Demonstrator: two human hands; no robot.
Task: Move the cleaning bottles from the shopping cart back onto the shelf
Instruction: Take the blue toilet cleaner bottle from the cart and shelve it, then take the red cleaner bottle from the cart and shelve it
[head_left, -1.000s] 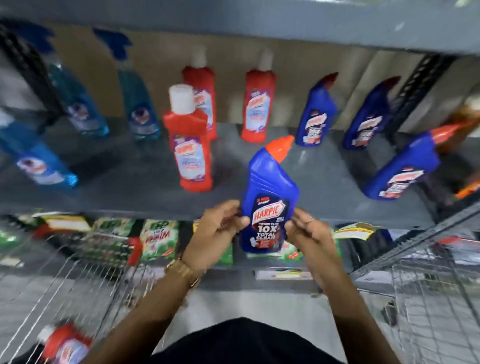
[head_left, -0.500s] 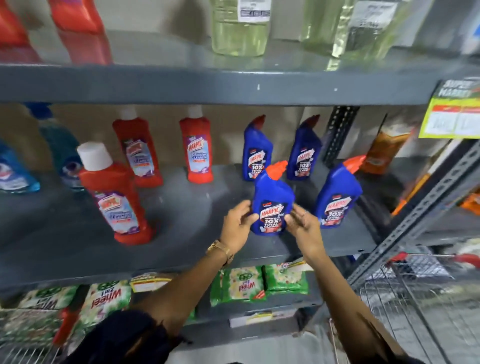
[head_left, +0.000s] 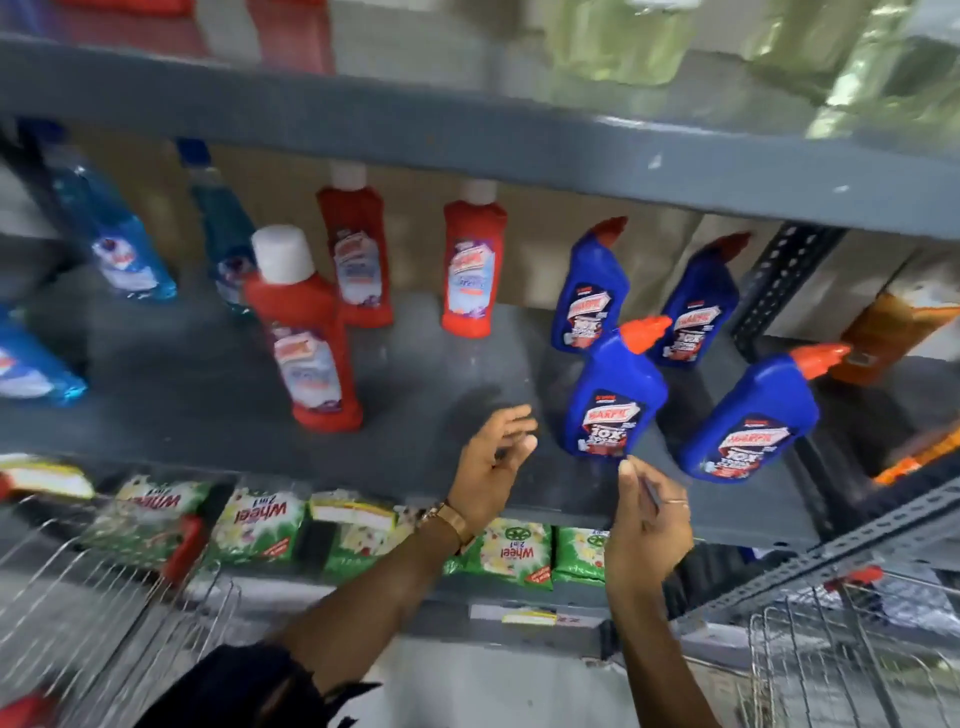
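Observation:
A blue Harpic bottle (head_left: 615, 395) with an orange cap stands upright on the grey shelf (head_left: 431, 395), near its front edge. My left hand (head_left: 493, 462) is just left of it, fingers apart, not touching. My right hand (head_left: 649, 514) hovers below and in front of the bottle, fingers loose and holding nothing. Three more blue Harpic bottles stand around it: one (head_left: 748, 421) to the right and two (head_left: 589, 291) (head_left: 701, 306) behind. Red bottles with white caps (head_left: 306, 338) stand to the left.
Light blue bottles (head_left: 119, 244) fill the shelf's left end, an orange bottle (head_left: 893, 327) the right. Green Wheel packets (head_left: 260, 525) lie on the lower shelf. A wire shopping cart (head_left: 78, 597) sits at lower left, another wire basket (head_left: 841, 665) at lower right. An upper shelf (head_left: 467, 135) overhangs.
Both hands held the blue bottle and set it on the shelf; now they have let go and drawn back a little. The view is blurred from head motion.

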